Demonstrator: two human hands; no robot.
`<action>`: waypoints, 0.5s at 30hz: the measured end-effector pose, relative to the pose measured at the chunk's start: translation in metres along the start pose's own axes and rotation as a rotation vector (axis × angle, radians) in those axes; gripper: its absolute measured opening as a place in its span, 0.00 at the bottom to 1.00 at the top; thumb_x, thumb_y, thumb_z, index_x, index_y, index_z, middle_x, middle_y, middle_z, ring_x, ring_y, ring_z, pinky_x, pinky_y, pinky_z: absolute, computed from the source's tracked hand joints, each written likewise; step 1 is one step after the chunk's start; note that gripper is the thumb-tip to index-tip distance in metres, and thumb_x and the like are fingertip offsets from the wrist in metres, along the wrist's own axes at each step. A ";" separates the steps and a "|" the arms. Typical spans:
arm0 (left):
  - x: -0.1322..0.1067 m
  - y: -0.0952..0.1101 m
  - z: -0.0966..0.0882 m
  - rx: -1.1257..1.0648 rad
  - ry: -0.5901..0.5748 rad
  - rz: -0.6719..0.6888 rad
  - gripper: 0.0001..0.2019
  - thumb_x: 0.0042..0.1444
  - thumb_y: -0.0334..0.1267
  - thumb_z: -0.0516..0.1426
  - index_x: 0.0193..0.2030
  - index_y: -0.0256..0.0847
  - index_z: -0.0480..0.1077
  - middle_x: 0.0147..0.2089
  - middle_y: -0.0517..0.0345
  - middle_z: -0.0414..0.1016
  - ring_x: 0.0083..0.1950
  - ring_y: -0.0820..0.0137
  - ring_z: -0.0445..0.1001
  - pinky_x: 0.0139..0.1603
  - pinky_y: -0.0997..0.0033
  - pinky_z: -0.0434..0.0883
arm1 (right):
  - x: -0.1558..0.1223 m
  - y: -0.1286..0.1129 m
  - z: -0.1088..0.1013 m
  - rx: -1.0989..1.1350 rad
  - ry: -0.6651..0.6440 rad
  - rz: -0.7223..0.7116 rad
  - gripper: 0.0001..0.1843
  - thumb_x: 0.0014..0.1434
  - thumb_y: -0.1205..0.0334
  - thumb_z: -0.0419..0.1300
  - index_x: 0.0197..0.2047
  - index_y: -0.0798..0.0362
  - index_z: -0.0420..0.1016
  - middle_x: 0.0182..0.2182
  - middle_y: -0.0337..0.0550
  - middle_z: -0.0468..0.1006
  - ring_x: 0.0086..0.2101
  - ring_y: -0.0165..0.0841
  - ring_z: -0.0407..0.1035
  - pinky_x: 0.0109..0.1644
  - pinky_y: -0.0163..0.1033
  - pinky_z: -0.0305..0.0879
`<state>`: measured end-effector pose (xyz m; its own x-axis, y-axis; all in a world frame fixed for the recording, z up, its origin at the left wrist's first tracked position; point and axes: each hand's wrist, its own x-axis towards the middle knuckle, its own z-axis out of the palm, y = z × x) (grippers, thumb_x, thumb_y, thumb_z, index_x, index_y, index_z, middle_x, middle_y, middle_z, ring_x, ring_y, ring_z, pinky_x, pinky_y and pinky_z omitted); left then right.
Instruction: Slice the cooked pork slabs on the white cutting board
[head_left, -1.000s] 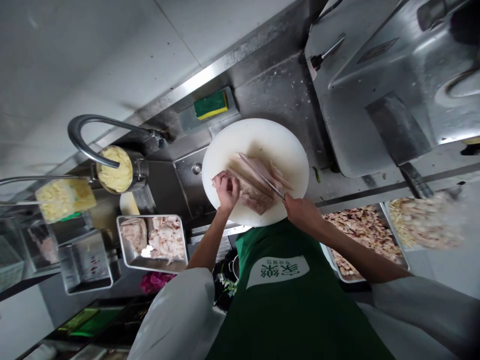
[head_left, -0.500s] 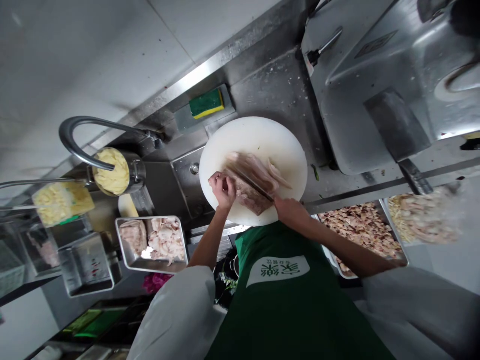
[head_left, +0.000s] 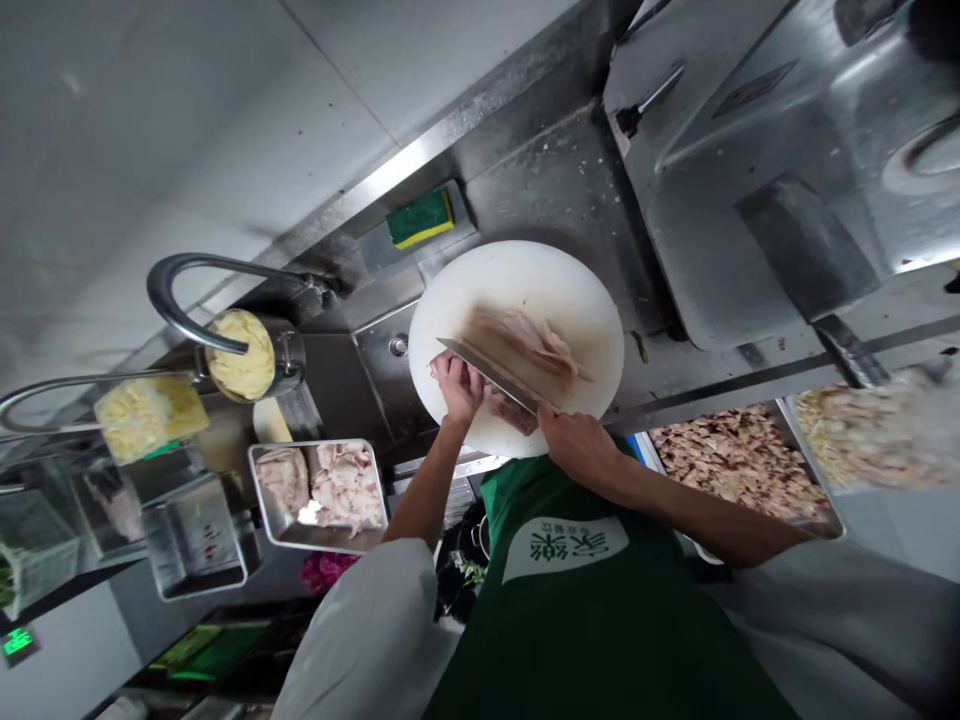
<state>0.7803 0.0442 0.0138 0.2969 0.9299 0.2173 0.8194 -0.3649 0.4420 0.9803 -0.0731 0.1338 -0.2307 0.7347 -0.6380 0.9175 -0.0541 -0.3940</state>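
A round white cutting board lies on the steel counter with a slab of pale raw meat on it. My right hand grips the handle of a long knife, whose blade lies across the meat, tip pointing left. My left hand, fingers curled, presses on the near left end of the meat next to the blade.
A steel tray of raw meat pieces sits lower left, a tray of chopped meat at right. A curved faucet arches over a pot of yellow food. A green sponge lies behind the board, a large steel machine upper right.
The knife blade has moved left and toward me across the meat; my right hand pulled in nearer the board's near edge. My left hand stays on the meat's end.
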 end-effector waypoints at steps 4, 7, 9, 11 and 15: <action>0.000 0.000 0.001 -0.020 -0.004 0.000 0.07 0.60 0.40 0.52 0.40 0.41 0.69 0.46 0.46 0.68 0.50 0.58 0.65 0.55 0.54 0.62 | 0.002 0.006 -0.007 0.017 -0.027 -0.011 0.20 0.68 0.73 0.40 0.57 0.61 0.65 0.39 0.59 0.82 0.42 0.45 0.79 0.42 0.44 0.72; 0.000 0.000 0.001 -0.043 0.004 -0.005 0.05 0.59 0.39 0.53 0.38 0.42 0.68 0.46 0.46 0.68 0.50 0.58 0.65 0.55 0.54 0.62 | 0.004 0.007 -0.010 0.021 -0.033 -0.017 0.20 0.67 0.73 0.40 0.57 0.62 0.65 0.40 0.59 0.82 0.42 0.46 0.79 0.42 0.44 0.72; 0.000 0.000 0.002 -0.046 0.003 -0.018 0.05 0.59 0.39 0.53 0.37 0.42 0.68 0.45 0.47 0.67 0.49 0.57 0.65 0.55 0.54 0.62 | 0.006 0.006 -0.011 0.024 -0.034 -0.015 0.20 0.67 0.74 0.41 0.57 0.62 0.66 0.40 0.59 0.82 0.42 0.45 0.79 0.42 0.43 0.72; 0.000 0.000 0.002 -0.043 0.000 -0.032 0.04 0.58 0.38 0.53 0.36 0.42 0.68 0.45 0.47 0.67 0.49 0.58 0.65 0.55 0.53 0.62 | 0.008 0.005 -0.012 0.033 -0.025 -0.028 0.21 0.67 0.74 0.41 0.58 0.62 0.65 0.41 0.59 0.82 0.43 0.45 0.79 0.42 0.43 0.71; 0.000 -0.001 0.003 -0.052 -0.008 -0.039 0.05 0.59 0.39 0.53 0.37 0.42 0.68 0.44 0.47 0.68 0.49 0.57 0.66 0.55 0.52 0.63 | 0.010 0.005 -0.013 0.024 -0.047 -0.029 0.22 0.66 0.75 0.41 0.60 0.63 0.64 0.41 0.60 0.82 0.43 0.44 0.78 0.42 0.42 0.71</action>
<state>0.7812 0.0448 0.0113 0.2691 0.9437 0.1923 0.8039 -0.3300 0.4948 0.9863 -0.0574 0.1337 -0.2721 0.7038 -0.6562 0.9023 -0.0504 -0.4282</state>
